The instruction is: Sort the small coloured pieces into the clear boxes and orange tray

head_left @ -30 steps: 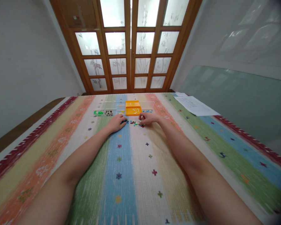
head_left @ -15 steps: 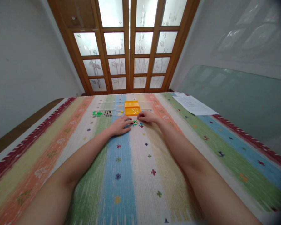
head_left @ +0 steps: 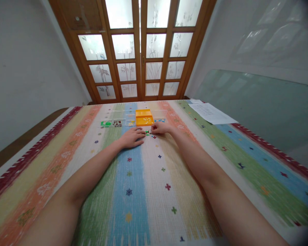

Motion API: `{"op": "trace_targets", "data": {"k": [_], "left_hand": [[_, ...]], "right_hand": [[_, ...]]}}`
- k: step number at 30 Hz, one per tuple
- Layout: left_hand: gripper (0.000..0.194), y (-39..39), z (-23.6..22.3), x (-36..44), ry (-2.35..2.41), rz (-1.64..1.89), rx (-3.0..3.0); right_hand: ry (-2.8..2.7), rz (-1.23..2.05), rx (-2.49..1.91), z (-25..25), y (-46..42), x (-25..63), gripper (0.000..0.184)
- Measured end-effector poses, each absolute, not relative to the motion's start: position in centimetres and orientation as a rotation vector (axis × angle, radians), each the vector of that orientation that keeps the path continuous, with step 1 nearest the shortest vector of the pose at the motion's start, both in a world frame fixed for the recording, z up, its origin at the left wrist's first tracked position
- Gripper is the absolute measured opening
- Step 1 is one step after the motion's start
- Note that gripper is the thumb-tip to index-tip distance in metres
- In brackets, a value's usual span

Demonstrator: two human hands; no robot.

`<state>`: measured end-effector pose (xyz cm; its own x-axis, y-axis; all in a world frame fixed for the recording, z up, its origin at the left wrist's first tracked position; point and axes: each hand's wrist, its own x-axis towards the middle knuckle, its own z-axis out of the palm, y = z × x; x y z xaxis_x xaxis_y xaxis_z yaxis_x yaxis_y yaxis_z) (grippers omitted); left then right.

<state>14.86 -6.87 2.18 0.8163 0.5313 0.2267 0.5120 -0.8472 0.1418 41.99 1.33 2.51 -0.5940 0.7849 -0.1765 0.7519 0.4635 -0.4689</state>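
My left hand [head_left: 131, 137] lies on the striped tablecloth with its fingers spread, the tips beside a small cluster of green and dark pieces [head_left: 147, 132]. On the cluster's other side, my right hand [head_left: 159, 128] has thumb and fingers pinched together low over the cloth. Whatever it pinches is too small to make out. A tiny blue piece [head_left: 152, 136] lies just below the right fingertips. Beyond both hands stands an open orange box [head_left: 136, 120] with pale pieces [head_left: 147, 120] inside.
Clear compartments left of the orange box hold green pieces [head_left: 106, 123], dark red pieces [head_left: 117, 123] and yellow pieces [head_left: 131, 123]. Blue pieces [head_left: 160, 120] are to its right. Printed paper sheets [head_left: 212, 113] lie at the far right. A wooden glazed door [head_left: 140, 68] stands behind the table.
My right hand has shifted slightly left and closed more tightly. Fewer blue and green pieces show below it. The left hand stays in place, and the view has tilted a little.
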Motion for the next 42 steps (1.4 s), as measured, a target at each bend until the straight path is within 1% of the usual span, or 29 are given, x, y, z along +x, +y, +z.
{"op": "trace_targets", "data": {"k": [3, 11, 19, 28, 36, 42], "left_hand": [[0.035, -6.7, 2.2, 14.7, 0.864, 0.438, 2.898], [0.033, -6.1, 2.1, 14.0, 0.962, 0.519, 2.856], [0.032, -5.6, 1.6, 13.4, 1.057, 0.579, 2.854], [0.029, -4.2, 0.7, 11.9, 1.335, 0.732, 2.745], [0.028, -3.2, -0.3, 10.8, 1.484, 0.801, 2.666], [0.027, -3.1, -0.3, 10.7, 1.435, 0.795, 2.635]], "right_hand": [[-2.583, 0.693, -1.363, 2.5, 1.0, 41.5, 0.015], [-2.540, 0.805, -1.130, 2.7, -0.5, 40.2, 0.015], [-2.594, 0.729, -1.108, 2.3, -1.1, 39.3, 0.019], [-2.637, 0.741, -1.111, 2.4, -0.8, 39.3, 0.029], [-2.603, 0.671, -1.136, 2.6, -1.2, 39.2, 0.021], [-2.640, 0.669, -1.176, 3.0, -1.7, 38.8, 0.023]]}}
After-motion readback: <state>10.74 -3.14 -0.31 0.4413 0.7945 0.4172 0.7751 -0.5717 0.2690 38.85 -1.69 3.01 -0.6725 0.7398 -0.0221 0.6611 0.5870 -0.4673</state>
